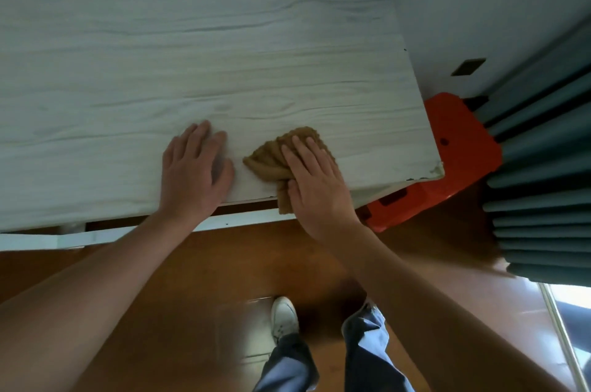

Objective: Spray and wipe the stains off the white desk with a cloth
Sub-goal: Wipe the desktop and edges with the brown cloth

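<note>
a: hands?
b: 2. left hand (195, 167) lies flat on the white desk (192, 39), fingers straight, holds nothing. right hand (316, 180) is flat too, not clenched, pressing the brown cloth (268, 158) down.
a: cloth where?
b: 1 cloth, at the front edge, a bit hangs over.
a: room?
b: lots of bare desk behind & to the left. rt corner is near, w/ 1 orange stool (460, 142) beside it.

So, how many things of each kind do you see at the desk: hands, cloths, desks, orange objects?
Hands: 2 (left hand, right hand)
Cloths: 1 (brown cloth)
Desks: 1 (white desk)
Orange objects: 1 (orange plastic object beside the desk)
Total: 5
</note>
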Demonstrator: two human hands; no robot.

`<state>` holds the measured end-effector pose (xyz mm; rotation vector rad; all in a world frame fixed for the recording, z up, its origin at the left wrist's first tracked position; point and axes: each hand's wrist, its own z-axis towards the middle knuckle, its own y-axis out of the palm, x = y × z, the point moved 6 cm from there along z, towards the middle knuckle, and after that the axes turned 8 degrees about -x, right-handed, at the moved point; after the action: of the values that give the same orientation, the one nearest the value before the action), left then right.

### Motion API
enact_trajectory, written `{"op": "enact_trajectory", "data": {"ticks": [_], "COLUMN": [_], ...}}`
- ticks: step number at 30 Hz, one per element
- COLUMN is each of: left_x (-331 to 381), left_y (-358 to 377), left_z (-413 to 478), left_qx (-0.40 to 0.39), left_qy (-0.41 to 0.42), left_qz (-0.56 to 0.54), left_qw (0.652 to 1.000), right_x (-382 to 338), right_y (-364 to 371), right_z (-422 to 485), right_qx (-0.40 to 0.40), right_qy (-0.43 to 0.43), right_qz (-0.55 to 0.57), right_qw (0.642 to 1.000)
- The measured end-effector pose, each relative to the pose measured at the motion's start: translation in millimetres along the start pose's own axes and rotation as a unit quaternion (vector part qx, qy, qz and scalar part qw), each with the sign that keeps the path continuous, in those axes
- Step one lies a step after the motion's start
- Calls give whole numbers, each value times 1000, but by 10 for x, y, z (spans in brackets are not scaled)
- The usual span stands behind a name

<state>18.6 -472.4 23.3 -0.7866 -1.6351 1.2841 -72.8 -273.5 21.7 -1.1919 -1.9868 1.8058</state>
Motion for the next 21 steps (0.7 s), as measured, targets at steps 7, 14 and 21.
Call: {"op": "enact_trajectory", "data": {"ticks": [7,14,21], "left_x": [25,36,38], "left_y": [-13,-44,-21], "left_z": [-4,8,26], "left_qx": [11,28,30], "left_qy": [-5,-3,-3], "left_qz": [-10,4,26], "left_qw": [1000,1000,999], "right_x": [1139,1225,684], "right_y": [-371,-499,-543], "right_z": [-332,-25,1086], "right_qx": [53,74,75], "right_qy": [161,232,239], "right_qz": [-2,14,21], "right_qw": [985,970,968]}}
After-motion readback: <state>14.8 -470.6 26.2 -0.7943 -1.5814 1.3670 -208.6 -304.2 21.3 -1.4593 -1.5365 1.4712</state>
